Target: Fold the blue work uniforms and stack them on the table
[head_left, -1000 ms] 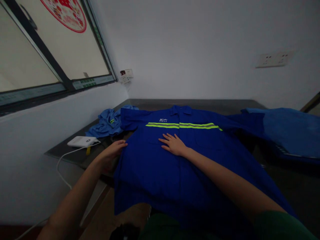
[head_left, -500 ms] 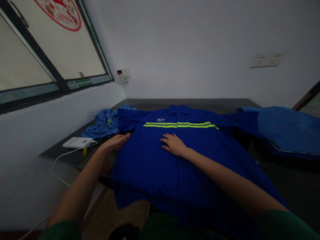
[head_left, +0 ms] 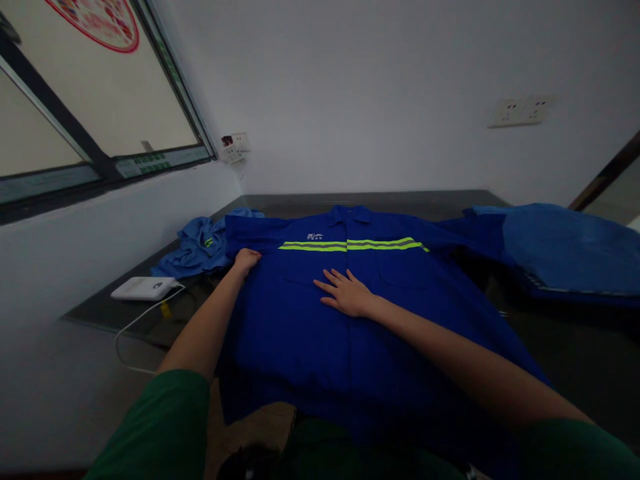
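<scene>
A dark blue short-sleeved work shirt (head_left: pixel 300 327) lies spread front-up, collar away from me, with a yellow-green reflective stripe across its chest and a small white logo. Its lower hem hangs over the table's near edge. My left hand (head_left: pixel 247 261) is at the shirt's left side just below the sleeve, fingers closed on the cloth there. Flat on the middle of the front, below the stripe, rests my right hand (head_left: pixel 349 295), with its fingers spread.
A crumpled lighter blue garment (head_left: pixel 193 248) lies at the left on the dark table (head_left: pixel 120 313), near a white power bank (head_left: pixel 145 288) with a cable. Folded blue clothes (head_left: pixel 575 250) are stacked at the right. Walls and a window (head_left: pixel 120 100) bound the table.
My left hand has moved forward from beside the shirt onto its side edge and closed there. My right hand stays on the front, its fingers spread wider. The view has shifted slightly.
</scene>
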The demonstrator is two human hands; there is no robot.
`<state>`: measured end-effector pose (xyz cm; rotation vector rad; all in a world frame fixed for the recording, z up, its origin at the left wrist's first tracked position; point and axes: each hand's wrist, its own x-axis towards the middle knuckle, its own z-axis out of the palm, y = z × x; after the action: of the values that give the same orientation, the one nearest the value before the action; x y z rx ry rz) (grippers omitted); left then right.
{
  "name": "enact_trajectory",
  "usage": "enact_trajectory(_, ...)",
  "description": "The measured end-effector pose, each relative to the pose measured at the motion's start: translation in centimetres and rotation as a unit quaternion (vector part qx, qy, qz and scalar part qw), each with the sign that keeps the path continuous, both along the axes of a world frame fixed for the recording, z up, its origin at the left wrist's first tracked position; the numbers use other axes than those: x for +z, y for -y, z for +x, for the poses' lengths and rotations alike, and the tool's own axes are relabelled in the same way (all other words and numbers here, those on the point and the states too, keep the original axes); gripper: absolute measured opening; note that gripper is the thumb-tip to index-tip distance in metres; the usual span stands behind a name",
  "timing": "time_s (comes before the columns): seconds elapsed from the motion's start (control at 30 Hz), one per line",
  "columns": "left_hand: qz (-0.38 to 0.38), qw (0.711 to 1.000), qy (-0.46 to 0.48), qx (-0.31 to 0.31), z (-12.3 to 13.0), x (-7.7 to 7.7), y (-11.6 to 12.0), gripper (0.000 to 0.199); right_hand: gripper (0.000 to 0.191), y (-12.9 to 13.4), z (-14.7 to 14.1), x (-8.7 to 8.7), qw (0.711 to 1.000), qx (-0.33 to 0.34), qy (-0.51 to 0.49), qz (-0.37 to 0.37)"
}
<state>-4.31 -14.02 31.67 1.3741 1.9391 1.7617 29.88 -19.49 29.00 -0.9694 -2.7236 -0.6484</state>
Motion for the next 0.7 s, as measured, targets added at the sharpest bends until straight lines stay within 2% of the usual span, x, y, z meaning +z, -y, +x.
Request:
enact_trajectory(0.1, 0.011, 1.0, -0.022, 0.016, -0.4, -0.3, -0.1, 0.021, 0.058, 0.3, 0.7, 0.0, 1.0, -0.006, 0.0, -0.004)
enact_trajectory(0.27, -0.002, 0.998, -0.054, -0.042, -0.7, -0.5, 0.4, 0.032, 0.058, 1.5, 1.1, 0.5, 1.0, -0.005, -0.001, -0.016)
enact_trajectory(0.33, -0.002, 0.996, -0.071, -0.045, -0.9, -0.4, 0.4, 0.04, 0.057, 2.5, 1.2, 0.5, 1.0, 0.003, -0.005, -0.015)
enact_trajectory(0.47, 0.009, 0.993, -0.117, 0.003, -1.0, -0.4, 0.2, 0.051, 0.057, 5.6, 2.1, -0.5, 0.999, 0.032, 0.008, -0.022)
enact_trajectory(0.57, 0.01, 0.986, -0.161, 0.036, -0.5, -1.2, 0.3, 0.048, 0.06, 7.7, 3.2, -1.9, 0.998, 0.043, 0.027, -0.04)
enact_trajectory(0.7, -0.001, 0.944, -0.306, 0.123, 0.8, -2.6, 1.1, 0.038, 0.069, 8.6, 3.8, -3.5, 0.997, 0.039, 0.043, -0.045)
